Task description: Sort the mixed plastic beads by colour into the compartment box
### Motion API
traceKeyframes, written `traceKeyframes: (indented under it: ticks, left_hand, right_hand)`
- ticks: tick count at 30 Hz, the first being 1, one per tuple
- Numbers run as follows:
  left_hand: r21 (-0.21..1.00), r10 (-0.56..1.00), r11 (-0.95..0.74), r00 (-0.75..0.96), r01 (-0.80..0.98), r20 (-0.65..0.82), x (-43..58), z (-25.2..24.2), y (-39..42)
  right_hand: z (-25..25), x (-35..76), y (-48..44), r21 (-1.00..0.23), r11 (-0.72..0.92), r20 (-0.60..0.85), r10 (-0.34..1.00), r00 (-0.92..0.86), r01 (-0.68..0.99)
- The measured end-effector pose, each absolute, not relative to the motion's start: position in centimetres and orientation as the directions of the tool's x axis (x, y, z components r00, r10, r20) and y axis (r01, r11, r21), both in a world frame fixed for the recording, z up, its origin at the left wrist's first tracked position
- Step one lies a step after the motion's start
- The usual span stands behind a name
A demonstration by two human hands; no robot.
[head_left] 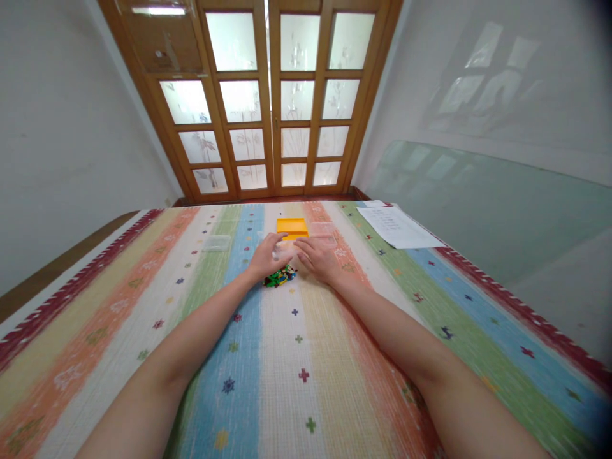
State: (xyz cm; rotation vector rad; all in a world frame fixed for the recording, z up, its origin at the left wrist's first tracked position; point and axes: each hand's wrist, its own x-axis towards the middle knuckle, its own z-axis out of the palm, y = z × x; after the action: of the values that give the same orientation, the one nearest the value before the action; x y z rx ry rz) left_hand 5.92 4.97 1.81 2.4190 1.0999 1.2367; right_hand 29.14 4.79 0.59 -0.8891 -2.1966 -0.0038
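The head view shows my left hand (268,256) and right hand (318,258) facing each other over the striped tablecloth (280,357), the pile of small plastic pieces (280,276) lying just on the near side of my left hand. My left fingers are curved, my right ones bent and close together; something pale and clear shows between them, but I cannot tell whether I am pinching it. If the heel of my left hand swung back, I think it could sweep the loose pieces across the cloth; a careless right knuckle could nudge the yellow tray (292,227) or the clear container (324,233) beside it, so faint against the stripes. The pile looks low, jumbled and glossy, mostly green with dark, yellow and white bits, each too small for me to make out its shape.
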Motion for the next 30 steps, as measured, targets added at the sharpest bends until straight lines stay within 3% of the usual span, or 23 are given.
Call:
traceKeyframes:
  ticks: [4,12,17,21,27,30]
  left_hand:
    - [0.53,0.725,-0.67,0.306,0.52,0.617,6.6,1.8,4.7]
    - [0.507,0.713,-0.68,0.317,0.53,0.625,7.2,2.6,3.9]
    - [0.489,0.676,-0.734,0.438,0.471,0.593,7.3,2.4,3.4]
    - [0.495,0.653,-0.757,0.458,0.426,0.603,7.2,2.4,3.3]
    - [0.501,0.653,-0.756,0.441,0.421,0.616,6.4,2.0,4.1]
    - [0.529,0.708,-0.698,0.357,0.483,0.609,5.5,1.9,4.9]
  right_hand:
    - [0.4,29.3,5.0,-0.219,0.758,0.625,0.592,-0.508,0.614]
    - [0.3,28.0,3.8,-0.19,0.684,0.647,0.627,-0.435,0.704]
    - [0.1,28.8,4.8,-0.35,0.568,0.731,0.663,-0.162,0.745]
    - [0.1,29.8,5.6,-0.386,0.558,0.736,0.667,-0.12,0.735]
    - [-0.3,29.5,6.0,-0.543,0.558,0.682,0.729,-0.057,0.627]
    - [-0.5,29.5,6.2,-0.563,0.573,0.669,0.739,-0.078,0.595]
